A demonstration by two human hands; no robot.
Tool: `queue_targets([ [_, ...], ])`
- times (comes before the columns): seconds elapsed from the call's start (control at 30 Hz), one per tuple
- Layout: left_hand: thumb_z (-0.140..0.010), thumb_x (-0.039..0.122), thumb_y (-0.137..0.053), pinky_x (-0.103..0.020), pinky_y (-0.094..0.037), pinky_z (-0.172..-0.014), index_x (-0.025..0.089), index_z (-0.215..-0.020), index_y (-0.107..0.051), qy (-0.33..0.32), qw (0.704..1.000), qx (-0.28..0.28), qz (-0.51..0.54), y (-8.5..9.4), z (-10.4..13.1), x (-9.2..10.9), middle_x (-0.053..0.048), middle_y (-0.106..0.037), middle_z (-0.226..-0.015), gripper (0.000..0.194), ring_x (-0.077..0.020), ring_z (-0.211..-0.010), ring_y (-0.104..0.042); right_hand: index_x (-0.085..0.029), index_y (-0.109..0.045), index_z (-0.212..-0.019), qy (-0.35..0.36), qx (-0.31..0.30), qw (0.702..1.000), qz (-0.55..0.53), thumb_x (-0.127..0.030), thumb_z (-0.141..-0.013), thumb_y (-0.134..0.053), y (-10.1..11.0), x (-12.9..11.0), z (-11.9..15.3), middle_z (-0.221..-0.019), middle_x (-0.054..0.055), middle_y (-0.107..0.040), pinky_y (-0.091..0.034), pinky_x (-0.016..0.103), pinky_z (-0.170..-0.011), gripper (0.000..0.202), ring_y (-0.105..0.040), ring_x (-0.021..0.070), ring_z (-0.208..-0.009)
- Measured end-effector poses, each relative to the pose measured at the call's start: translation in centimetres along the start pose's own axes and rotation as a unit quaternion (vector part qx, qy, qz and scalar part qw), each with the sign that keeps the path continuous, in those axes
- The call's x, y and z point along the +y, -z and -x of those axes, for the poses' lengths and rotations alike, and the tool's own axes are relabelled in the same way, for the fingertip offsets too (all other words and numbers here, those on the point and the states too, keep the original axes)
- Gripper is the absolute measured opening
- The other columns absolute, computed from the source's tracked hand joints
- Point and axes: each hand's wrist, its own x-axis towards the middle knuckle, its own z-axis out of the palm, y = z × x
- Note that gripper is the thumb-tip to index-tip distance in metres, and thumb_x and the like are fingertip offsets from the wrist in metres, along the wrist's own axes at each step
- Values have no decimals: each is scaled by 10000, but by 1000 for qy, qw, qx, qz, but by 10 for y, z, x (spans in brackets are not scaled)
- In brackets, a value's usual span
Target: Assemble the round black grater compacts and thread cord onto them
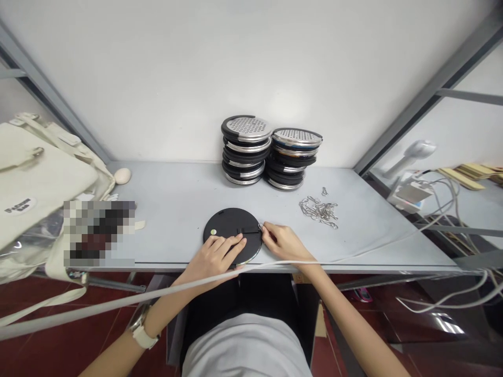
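A flat black disc [223,222] with a small pale round sticker and a narrow slot lies near the front edge of the table. My left hand [218,256] grips its front left part, the fingers bent over the top face. At the disc's right edge my right hand [281,241] is closed in a pinch on a small metal clip [260,226], which touches the disc by the slot's end. To the right is a loose pile of metal clips [320,209], with a single clip [324,191] lying just behind it.
Two stacks of round black-rimmed pieces with perforated metal tops, a left stack [245,152] and a right stack [294,157], stand by the wall. A cream bag [43,183] and an egg-shaped object [122,176] are at left. A white cable [165,290] crosses in front of my forearms.
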Motion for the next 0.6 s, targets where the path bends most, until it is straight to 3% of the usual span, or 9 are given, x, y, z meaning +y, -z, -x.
queue_targets([
  [0.6, -916, 295, -472, -387, -388, -908, 114, -1356, -439, -1, 1000, 2, 6, 0, 0, 0, -130, -543, -1308, 477, -238, -1083, -532, -203, -436, -680, 0, 2, 1000, -7, -240, -929, -370, 0, -1, 0, -539, -42, -442, -277, 213, -522, 261, -395, 99, -468],
])
